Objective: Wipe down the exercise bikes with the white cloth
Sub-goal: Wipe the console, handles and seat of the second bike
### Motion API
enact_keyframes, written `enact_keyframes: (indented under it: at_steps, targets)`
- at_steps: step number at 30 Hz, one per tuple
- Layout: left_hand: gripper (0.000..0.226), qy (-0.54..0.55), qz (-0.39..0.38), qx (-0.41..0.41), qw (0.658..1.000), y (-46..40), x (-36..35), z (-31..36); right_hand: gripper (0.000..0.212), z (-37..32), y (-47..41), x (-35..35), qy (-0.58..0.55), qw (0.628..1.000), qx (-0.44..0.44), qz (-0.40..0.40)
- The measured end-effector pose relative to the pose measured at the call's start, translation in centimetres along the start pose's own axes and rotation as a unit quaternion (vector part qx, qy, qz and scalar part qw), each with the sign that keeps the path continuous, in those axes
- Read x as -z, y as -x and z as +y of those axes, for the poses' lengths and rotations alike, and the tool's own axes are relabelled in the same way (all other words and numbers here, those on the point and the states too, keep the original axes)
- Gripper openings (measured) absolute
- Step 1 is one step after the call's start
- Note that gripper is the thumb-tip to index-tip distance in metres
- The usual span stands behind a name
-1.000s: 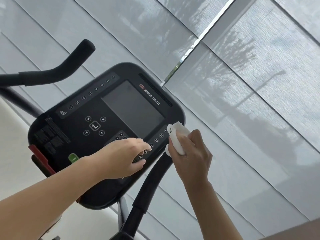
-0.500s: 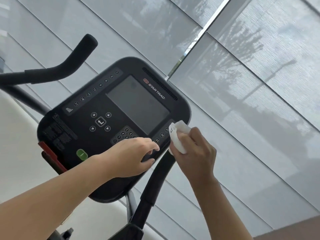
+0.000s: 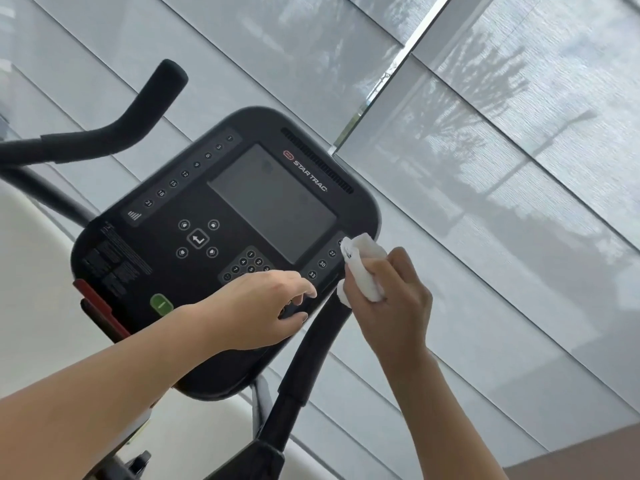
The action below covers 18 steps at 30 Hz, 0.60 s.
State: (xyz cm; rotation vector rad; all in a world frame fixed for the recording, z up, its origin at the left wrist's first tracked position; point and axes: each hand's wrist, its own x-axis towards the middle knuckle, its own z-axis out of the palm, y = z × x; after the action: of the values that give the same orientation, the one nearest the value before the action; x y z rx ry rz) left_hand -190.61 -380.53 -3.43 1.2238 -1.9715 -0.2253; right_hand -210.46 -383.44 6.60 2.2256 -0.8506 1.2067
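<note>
I'm on the bike's console (image 3: 194,271) now, right in the wiping step. My right hand (image 3: 391,303) grips the white cloth (image 3: 363,271), bunched into a wad, fingers curled tight round it with the thumb across the front. The wad touches the console's right edge, just beside the buttons marked 27, 30 and 33. So that's where the cloth is: at the right edge, not on the screen (image 3: 273,202).

My left hand (image 3: 263,310) rests on the console's lower edge, palm down, covering part of the number keypad. Its fingers lie together and only loosely bent, tips pointing toward the cloth hand, thumb tucked under along the rim. It looks to me like a steadying hand, though I can't tell how hard it presses.

Both forearms come up from the bottom of the view, the left one long and low across the frame, the right one steeper, wrist bent in toward the console.

Judging from this, most of the console face is not yet covered. Next I'd want the cloth drawn inward across the button column and over the screen, pressed flat rather than dabbed with an edge. The left hand will have to lift clear of the keypad, or that patch gets missed. The black handlebar (image 3: 138,112) at upper left looks untouched.
</note>
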Motion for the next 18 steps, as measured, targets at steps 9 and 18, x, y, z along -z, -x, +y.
enact_keyframes:
  at_steps: [9,18]
  targets:
    - [0.029,-0.001,0.01,0.019,1.0,0.1,0.3,-0.4,0.013,-0.5,6.2,0.0,-0.048,0.994,0.003,-0.095]
    - [0.033,0.013,-0.019,0.027,0.999,0.1,-0.4,0.0,0.024,-0.2,1.8,-0.5,-0.211,0.935,-0.286,-0.002]
